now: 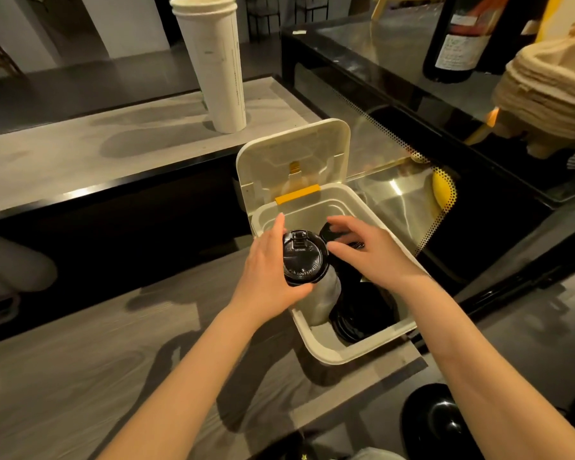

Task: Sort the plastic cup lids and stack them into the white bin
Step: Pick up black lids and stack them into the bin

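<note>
A white bin (326,343) stands open on the counter, its hinged lid (289,161) tipped back. Over its left rim my left hand (266,270) grips a stack of black plastic cup lids (304,257) by the edges, the top lid facing up. A pale sleeve-like wrapping (322,300) hangs below that stack into the bin. My right hand (369,250) reaches into the bin with curled fingers on another black lid (329,232) near the far wall. More black lids (362,317) are stacked in the bin's near right part.
A tall stack of white paper cups (216,64) stands on the raised ledge behind. A glass display case (412,104) lies right of the bin, with stacked pulp cup carriers (548,91) and a dark bottle (458,38) on it. Black objects (435,423) sit at the bottom right.
</note>
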The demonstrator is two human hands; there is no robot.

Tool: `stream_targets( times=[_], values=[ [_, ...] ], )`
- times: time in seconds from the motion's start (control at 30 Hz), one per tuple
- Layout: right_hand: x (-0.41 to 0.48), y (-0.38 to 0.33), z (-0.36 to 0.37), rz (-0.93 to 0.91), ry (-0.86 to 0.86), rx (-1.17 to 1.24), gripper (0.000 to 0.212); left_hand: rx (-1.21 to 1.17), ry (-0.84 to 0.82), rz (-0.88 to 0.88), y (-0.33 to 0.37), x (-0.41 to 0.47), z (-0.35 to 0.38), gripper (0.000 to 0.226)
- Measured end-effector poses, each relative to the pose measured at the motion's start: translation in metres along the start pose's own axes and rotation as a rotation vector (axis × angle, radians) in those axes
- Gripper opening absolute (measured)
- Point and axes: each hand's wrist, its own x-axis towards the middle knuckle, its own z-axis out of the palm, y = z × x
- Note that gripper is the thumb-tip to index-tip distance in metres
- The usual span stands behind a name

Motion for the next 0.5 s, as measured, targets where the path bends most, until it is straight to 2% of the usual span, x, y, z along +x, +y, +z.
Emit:
stream_targets(
  times=[0.07, 0.13, 0.2, 0.3, 0.37, 0.43, 0.5],
  values=[
    [0.007, -0.006, 0.006, -0.006, -0.081, 0.079, 0.047, -0.01, 0.012, 0.051, 0.005, 0.002, 0.0, 0.117],
    [0.014, -0.005, 0.009, -0.028, -0.084, 0.096, 0.041, 0.0, 0.019, 0.093, 0.008, 0.004, 0.0, 0.116],
    [0.024, -0.002, 0.005, -0.023, 0.005, 0.129, 0.037, 0.028, 0.006, 0.088, 0.007, 0.007, 0.0, 0.111],
    [0.049, 0.004, -0.011, 0.087, 0.208, 0.049, 0.037, 0.222, -0.046, 0.01, -0.009, 0.014, 0.001, 0.094],
    [0.064, 0.006, -0.021, 0.177, 0.212, 0.014, 0.039, 0.288, -0.105, -0.053, -0.024, 0.016, 0.001, 0.078],
    [0.072, 0.011, -0.021, 0.221, 0.142, -0.127, 0.041, 0.279, -0.154, -0.096, -0.035, 0.016, 0.002, 0.068],
    [0.073, 0.016, -0.016, 0.234, 0.083, -0.391, 0.042, 0.266, -0.178, -0.113, -0.041, 0.016, 0.002, 0.066]
  ],
)
